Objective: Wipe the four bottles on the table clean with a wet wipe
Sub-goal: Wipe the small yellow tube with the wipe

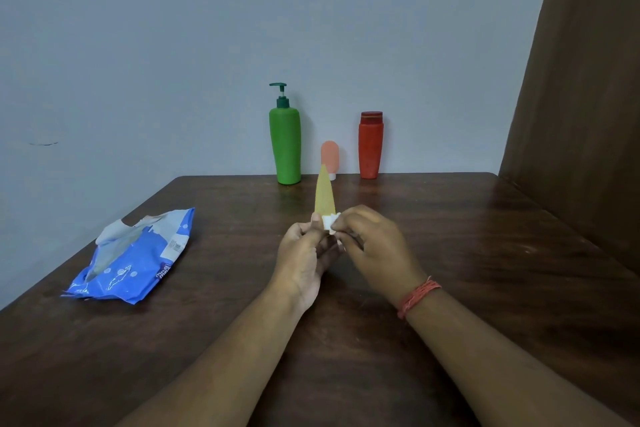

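A yellow tube [324,192] sticks up and away from between my hands above the middle of the table. My left hand [304,253] grips its lower end. My right hand [370,246] pinches a small white wet wipe [330,220] against the base of the tube. At the back edge stand a tall green pump bottle [285,146], a small peach tube [330,154] partly hidden behind the yellow one, and a red bottle [370,146].
A blue pack of wet wipes [138,256] lies open on the left of the dark wooden table [485,253]. A grey wall runs behind the table and a brown wooden panel [588,97] rises at the right.
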Action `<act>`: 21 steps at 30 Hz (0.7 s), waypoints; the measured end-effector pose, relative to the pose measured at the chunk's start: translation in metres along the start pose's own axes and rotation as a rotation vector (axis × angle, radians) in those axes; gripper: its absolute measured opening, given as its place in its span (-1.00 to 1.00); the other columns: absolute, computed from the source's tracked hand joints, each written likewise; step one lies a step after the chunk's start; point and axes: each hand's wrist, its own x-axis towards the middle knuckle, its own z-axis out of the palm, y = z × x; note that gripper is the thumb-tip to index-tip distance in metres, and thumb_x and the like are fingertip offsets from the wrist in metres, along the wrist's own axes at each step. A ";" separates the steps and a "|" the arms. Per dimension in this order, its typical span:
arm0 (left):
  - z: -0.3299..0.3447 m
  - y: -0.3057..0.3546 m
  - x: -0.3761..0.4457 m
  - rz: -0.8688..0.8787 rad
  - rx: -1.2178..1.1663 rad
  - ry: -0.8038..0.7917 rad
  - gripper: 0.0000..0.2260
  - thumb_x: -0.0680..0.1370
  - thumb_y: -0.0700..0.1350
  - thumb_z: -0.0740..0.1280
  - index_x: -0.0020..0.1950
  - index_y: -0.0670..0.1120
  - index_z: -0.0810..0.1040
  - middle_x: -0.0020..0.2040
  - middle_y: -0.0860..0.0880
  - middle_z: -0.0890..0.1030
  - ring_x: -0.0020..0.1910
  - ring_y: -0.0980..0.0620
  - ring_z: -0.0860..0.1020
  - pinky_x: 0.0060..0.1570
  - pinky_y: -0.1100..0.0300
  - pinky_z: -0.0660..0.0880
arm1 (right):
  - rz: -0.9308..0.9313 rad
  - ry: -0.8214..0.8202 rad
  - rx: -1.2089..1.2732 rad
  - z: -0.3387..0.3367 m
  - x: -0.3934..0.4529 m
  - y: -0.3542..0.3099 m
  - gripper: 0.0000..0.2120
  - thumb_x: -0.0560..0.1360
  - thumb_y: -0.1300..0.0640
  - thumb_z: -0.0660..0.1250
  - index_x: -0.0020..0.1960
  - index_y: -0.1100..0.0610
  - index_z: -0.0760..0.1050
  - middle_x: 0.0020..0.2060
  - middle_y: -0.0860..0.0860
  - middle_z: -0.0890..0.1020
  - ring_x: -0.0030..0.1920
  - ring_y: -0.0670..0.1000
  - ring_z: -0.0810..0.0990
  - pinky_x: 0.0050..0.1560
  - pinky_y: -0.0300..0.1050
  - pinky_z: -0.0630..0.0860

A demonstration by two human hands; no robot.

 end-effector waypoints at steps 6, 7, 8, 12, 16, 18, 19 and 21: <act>0.001 0.000 -0.002 0.059 0.071 -0.081 -0.73 0.56 -0.07 0.37 0.10 -0.26 0.51 -0.04 -0.20 0.71 -0.06 -0.07 0.70 0.04 0.05 0.66 | 0.072 0.129 0.076 -0.004 -0.001 -0.001 -0.91 0.49 0.30 0.41 -0.05 0.14 0.61 -0.08 -0.05 0.62 -0.05 -0.12 0.59 -0.05 -0.26 0.53; 0.000 -0.001 -0.001 0.061 0.104 -0.083 -0.72 0.59 -0.08 0.35 0.13 -0.29 0.52 0.00 -0.24 0.70 -0.01 -0.10 0.69 0.07 0.03 0.65 | 0.048 0.124 0.073 -0.006 -0.002 -0.004 -0.89 0.50 0.30 0.41 -0.02 0.13 0.62 -0.04 -0.05 0.63 -0.01 -0.12 0.59 -0.01 -0.27 0.53; 0.000 -0.002 -0.002 0.055 0.128 -0.084 -0.71 0.61 -0.08 0.33 0.16 -0.30 0.53 0.04 -0.26 0.69 0.04 -0.12 0.68 0.11 0.02 0.63 | 0.032 0.119 0.065 -0.006 -0.002 -0.006 -0.88 0.51 0.29 0.40 0.00 0.13 0.62 -0.01 -0.05 0.64 0.03 -0.11 0.59 0.03 -0.28 0.52; 0.000 -0.003 -0.002 0.015 0.184 -0.075 -0.71 0.68 -0.08 0.24 0.22 -0.27 0.59 0.11 -0.23 0.69 0.03 -0.02 0.67 0.20 0.02 0.59 | 0.072 0.101 0.040 -0.003 0.000 -0.007 -0.88 0.51 0.27 0.41 0.02 0.11 0.62 -0.01 -0.06 0.64 0.01 -0.13 0.59 0.01 -0.37 0.49; 0.002 -0.001 -0.002 -0.007 0.192 -0.076 -0.70 0.72 -0.09 0.13 0.27 -0.19 0.59 0.14 -0.15 0.69 0.06 0.02 0.65 0.24 0.03 0.56 | 0.244 0.118 0.053 0.000 0.001 -0.002 -0.91 0.53 0.23 0.40 0.01 0.10 0.62 0.01 -0.06 0.67 -0.06 -0.15 0.58 -0.10 -0.44 0.43; 0.004 0.000 -0.003 -0.009 0.178 -0.092 -0.67 0.73 -0.08 0.09 0.24 -0.17 0.60 0.07 -0.11 0.71 0.00 0.05 0.66 0.20 0.06 0.56 | 0.208 0.133 0.056 0.000 0.001 -0.004 -0.91 0.52 0.24 0.40 0.01 0.12 0.63 -0.01 -0.05 0.66 -0.06 -0.13 0.59 -0.08 -0.34 0.51; 0.004 0.000 -0.003 -0.011 0.170 -0.100 -0.66 0.74 -0.08 0.07 0.22 -0.16 0.61 0.03 -0.09 0.71 -0.04 0.06 0.66 0.18 0.07 0.56 | 0.149 0.142 0.055 0.000 0.001 -0.005 -0.90 0.51 0.27 0.40 0.01 0.14 0.63 -0.02 -0.04 0.65 -0.05 -0.12 0.59 -0.04 -0.29 0.53; 0.004 0.000 -0.004 -0.021 0.149 -0.099 -0.66 0.74 -0.10 0.06 0.21 -0.17 0.61 -0.03 -0.08 0.70 -0.05 0.04 0.63 0.16 0.04 0.55 | 0.036 0.135 0.031 -0.001 0.001 -0.006 -0.87 0.49 0.32 0.40 0.00 0.17 0.63 -0.02 -0.02 0.63 -0.01 -0.08 0.59 0.03 -0.26 0.52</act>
